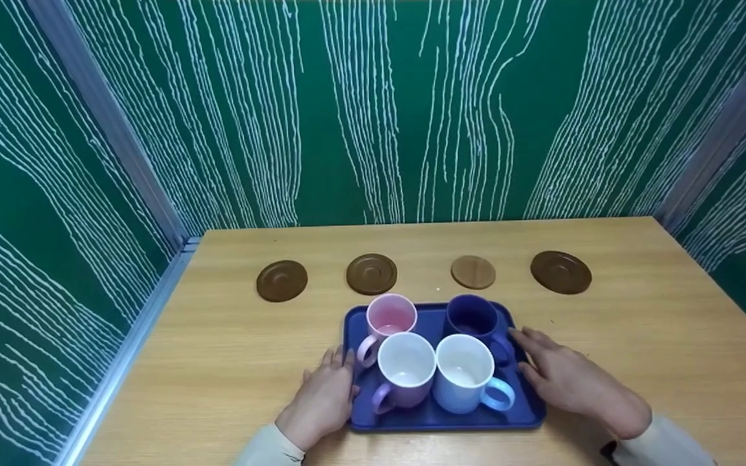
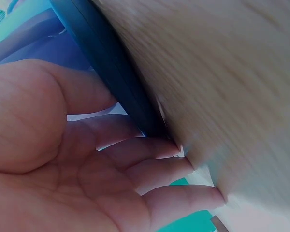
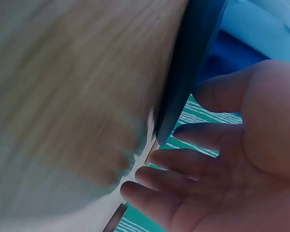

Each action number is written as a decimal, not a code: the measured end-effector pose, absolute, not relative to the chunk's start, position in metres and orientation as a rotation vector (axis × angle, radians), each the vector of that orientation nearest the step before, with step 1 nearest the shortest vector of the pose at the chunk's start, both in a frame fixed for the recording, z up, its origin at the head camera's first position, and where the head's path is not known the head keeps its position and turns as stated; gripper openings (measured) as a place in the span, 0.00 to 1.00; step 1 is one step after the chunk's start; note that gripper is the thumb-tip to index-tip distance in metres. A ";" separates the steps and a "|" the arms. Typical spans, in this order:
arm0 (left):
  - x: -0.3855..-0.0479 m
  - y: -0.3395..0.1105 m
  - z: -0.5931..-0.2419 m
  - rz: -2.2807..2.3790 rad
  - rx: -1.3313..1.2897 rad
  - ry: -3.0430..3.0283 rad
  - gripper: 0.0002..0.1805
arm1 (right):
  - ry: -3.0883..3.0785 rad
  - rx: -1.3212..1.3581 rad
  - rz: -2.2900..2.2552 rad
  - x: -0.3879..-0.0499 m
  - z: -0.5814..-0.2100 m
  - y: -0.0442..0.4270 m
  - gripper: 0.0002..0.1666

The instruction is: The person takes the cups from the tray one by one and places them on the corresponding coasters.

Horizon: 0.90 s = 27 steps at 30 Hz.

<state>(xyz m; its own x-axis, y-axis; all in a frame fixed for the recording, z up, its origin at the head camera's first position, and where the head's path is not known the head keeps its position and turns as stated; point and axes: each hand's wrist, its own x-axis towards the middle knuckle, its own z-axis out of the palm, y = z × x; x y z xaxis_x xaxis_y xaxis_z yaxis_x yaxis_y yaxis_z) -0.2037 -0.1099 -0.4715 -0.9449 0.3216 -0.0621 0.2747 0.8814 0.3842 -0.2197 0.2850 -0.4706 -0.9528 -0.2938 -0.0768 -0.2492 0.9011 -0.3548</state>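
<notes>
A blue tray [image 1: 451, 421] lies flat on the table, with four mugs standing close together on it: pink [image 1: 391, 317], dark blue [image 1: 471, 317], purple with a white inside [image 1: 406, 369] and light blue [image 1: 464, 374]. My left hand [image 1: 324, 398] rests along the tray's left side. In the left wrist view its thumb lies over the tray's rim [image 2: 111, 63] and fingertips [image 2: 183, 164] meet the tabletop. My right hand [image 1: 577, 382] touches the right side with thumb and index finger; the right wrist view shows its other fingers [image 3: 169, 179] extended beside the rim [image 3: 191, 58].
Behind the tray, four round coasters lie in a row: brown ones at far left [image 1: 282, 281], centre left [image 1: 371, 274] and far right [image 1: 561, 272], and a smaller, lighter one [image 1: 473, 272] between. Green walls with white lines stand at the back and both sides.
</notes>
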 end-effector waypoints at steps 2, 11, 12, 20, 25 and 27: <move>-0.204 -0.110 -0.471 0.577 0.463 2.923 0.31 | 2.930 -0.437 -0.509 -0.220 -0.472 0.282 0.37; -0.204 -0.110 -0.470 0.577 0.474 2.932 0.31 | 2.964 -0.527 -0.448 -0.220 -0.479 0.279 0.33; -0.204 -0.110 -0.470 0.576 0.478 2.935 0.31 | 2.973 -0.540 -0.445 -0.220 -0.480 0.279 0.33; -0.204 -0.110 -0.470 0.582 0.450 2.919 0.31 | 2.987 -0.573 -0.447 -0.220 -0.480 0.278 0.32; -0.205 -0.109 -0.471 0.589 0.441 2.907 0.31 | 2.956 -0.542 -0.436 -0.221 -0.479 0.278 0.32; -0.206 -0.109 -0.471 0.590 0.449 2.914 0.31 | 2.950 -0.532 -0.434 -0.222 -0.479 0.278 0.32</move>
